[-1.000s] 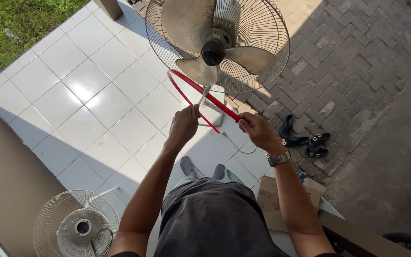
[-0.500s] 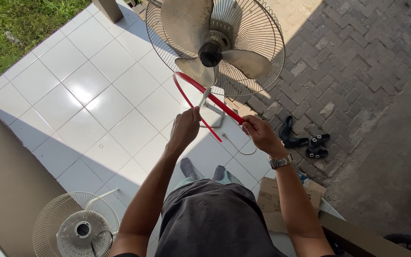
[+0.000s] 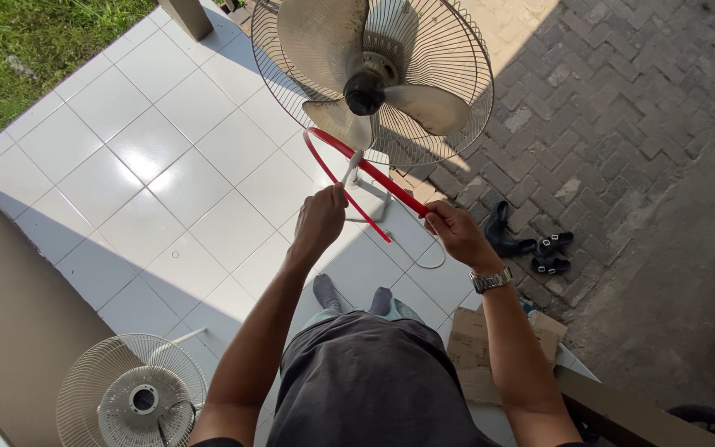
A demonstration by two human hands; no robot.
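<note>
Both hands grip a thin red plastic hoop, the rim band of a fan guard (image 3: 357,170), at centre frame, just under the standing fan with cream blades and a wire rear grille (image 3: 374,83). The left hand (image 3: 320,219) is closed around the band's lower strand; the right hand (image 3: 453,230), with a metal wristwatch (image 3: 490,280), pinches the band's right end. The band hangs loose of the grille, so this looks like the step of handling the ring at the guard's edge; the next move likely needs both ends kept steady. A detached round wire front grille (image 3: 130,397) lies at lower left on the white tiled floor (image 3: 126,165)
</note>
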